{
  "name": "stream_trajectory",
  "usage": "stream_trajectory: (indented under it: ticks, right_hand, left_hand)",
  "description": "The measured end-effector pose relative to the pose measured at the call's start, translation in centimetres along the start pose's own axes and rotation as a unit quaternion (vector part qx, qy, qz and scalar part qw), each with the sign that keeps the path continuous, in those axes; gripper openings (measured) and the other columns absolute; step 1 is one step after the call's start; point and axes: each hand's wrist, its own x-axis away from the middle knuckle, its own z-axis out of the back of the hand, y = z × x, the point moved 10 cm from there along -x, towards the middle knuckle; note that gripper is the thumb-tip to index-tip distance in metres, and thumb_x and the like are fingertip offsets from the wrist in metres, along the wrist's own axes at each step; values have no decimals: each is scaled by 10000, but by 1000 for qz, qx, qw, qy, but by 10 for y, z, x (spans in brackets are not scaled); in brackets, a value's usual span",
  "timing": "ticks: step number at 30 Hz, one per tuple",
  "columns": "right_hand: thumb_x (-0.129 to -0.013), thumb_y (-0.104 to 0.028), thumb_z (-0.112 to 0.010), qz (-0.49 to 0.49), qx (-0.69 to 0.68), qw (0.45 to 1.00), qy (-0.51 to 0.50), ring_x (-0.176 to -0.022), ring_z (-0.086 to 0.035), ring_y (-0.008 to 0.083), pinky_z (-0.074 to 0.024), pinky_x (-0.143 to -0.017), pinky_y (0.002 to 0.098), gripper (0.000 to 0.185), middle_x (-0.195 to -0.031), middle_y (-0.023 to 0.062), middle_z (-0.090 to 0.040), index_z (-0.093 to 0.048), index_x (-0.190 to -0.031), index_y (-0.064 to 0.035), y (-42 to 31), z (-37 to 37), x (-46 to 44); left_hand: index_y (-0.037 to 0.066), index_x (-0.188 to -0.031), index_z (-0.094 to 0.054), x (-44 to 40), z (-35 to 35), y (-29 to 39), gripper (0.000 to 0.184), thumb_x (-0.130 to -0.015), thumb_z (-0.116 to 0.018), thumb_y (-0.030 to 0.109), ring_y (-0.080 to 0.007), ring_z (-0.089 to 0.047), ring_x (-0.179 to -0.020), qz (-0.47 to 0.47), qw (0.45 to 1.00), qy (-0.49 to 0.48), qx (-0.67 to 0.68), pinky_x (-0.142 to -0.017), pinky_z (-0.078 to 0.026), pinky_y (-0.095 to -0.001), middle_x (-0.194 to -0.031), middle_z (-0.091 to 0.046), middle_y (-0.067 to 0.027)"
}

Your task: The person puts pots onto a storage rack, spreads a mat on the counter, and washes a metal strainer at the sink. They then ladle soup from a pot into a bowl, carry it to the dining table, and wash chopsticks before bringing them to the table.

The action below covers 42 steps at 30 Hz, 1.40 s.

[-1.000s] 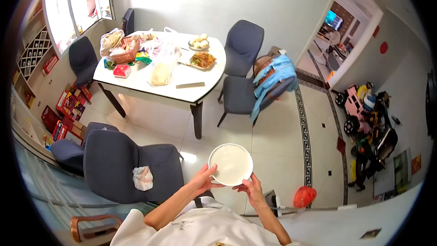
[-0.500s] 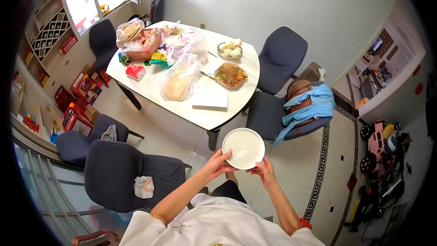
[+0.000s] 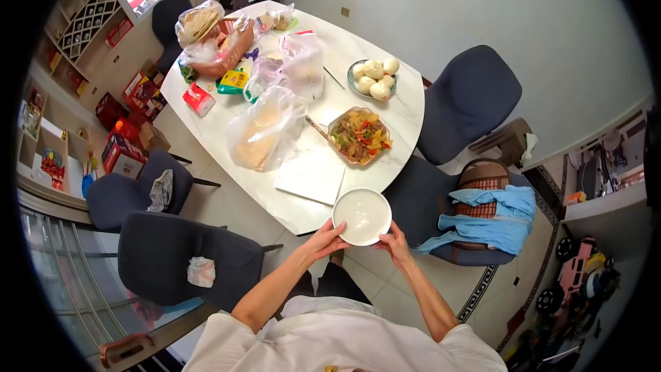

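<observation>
Between both hands I carry a round white bowl with what looks like a pale, whitish liquid inside. My left hand closes on its left side, thumb over the rim. On the right side my right hand grips the rim and the wall below it. Just beyond the bowl, at the near edge of the table, lies a flat white board or box. A dish of cooked vegetables stands behind that, with a utensil beside it.
Plastic bags, a pink basket, a red-and-white packet and a bowl of round white buns crowd the table. Dark chairs surround it; one on the right holds a blue cloth, another stands at left.
The bowl, still in both my hands, is now closer to the table, its far rim against the white board's near corner in view. My view has moved forward and turned.
</observation>
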Motion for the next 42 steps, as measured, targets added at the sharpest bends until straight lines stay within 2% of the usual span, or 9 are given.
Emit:
stream_trajectory:
  ticks: [6,13,21,27,33,37,40,41,42]
  right_hand:
    - [-789,-95,-592,-26,7,1000,-16,-822,-640,174,-546,-665,285,564,-1016,84,-622,-412,-1322,-51,10,41,-65]
    - [-786,-123,-624,-61,-32,997,-20,-779,-647,176,-547,-675,291,637,-997,92,-639,-373,-1370,-76,12,57,-97]
    - [-784,-108,-623,-71,-43,996,-38,-816,-646,197,-552,-668,302,581,-1052,99,-615,-414,-1326,-77,3,52,-113]
    - [-811,-108,-624,-62,-71,994,-46,-861,-642,211,-554,-673,326,593,-1081,108,-598,-373,-1347,-87,3,44,-116]
    - [-904,-194,-589,-61,-136,986,-70,-924,-626,258,-531,-746,372,464,-1102,99,-597,-406,-1329,-157,29,43,-110]
    - [-896,-343,-602,-65,-139,988,-15,-959,-611,267,-511,-765,384,445,-1089,85,-605,-458,-1277,-164,48,50,-105]
    - [-894,-408,-583,-70,-156,984,50,-921,-616,260,-502,-764,368,440,-1070,97,-621,-478,-1246,-165,59,54,-95]
    - [-889,-371,-604,-63,-174,981,55,-891,-619,234,-510,-732,352,377,-1001,90,-640,-535,-1185,-149,60,50,-85]
    - [-875,-345,-631,-75,-148,983,75,-847,-621,212,-516,-713,346,316,-941,77,-643,-573,-1110,-143,76,60,-81]
  left_hand:
    - [138,-1354,-280,-66,17,4,490,-938,-539,150,-277,-514,-1170,-9,999,19,29,-983,-448,-483,-1317,-439,-118]
    - [127,-1361,-300,-94,20,14,489,-941,-539,202,-265,-483,-1206,-12,998,54,39,-1019,-410,-451,-1340,-434,-100]
    - [138,-1370,-298,-104,20,22,522,-933,-557,258,-256,-484,-1202,-27,996,68,45,-1020,-400,-453,-1329,-446,-86]
    - [127,-1381,-287,-92,16,22,540,-933,-556,260,-255,-492,-1189,-52,995,52,67,-1007,-413,-439,-1319,-452,-95]
    - [91,-1433,-206,-9,47,-44,630,-931,-556,240,-290,-469,-1229,3,996,42,83,-1010,-414,-410,-1371,-414,-169]
    - [78,-1391,-320,82,143,-111,638,-878,-643,272,-232,-550,-1106,13,985,171,-31,-929,-459,-371,-1281,-510,-123]
    - [62,-1269,-475,170,259,-170,502,-843,-681,230,-181,-602,-918,-21,924,338,-175,-793,-511,-332,-1101,-599,-101]
    - [51,-1219,-524,206,286,-181,448,-835,-688,214,-170,-608,-877,-40,896,391,-207,-760,-519,-325,-1041,-619,-93]
    - [47,-1186,-549,246,303,-197,428,-826,-699,224,-165,-611,-874,-57,887,435,-145,-753,-513,-312,-1025,-627,-87]
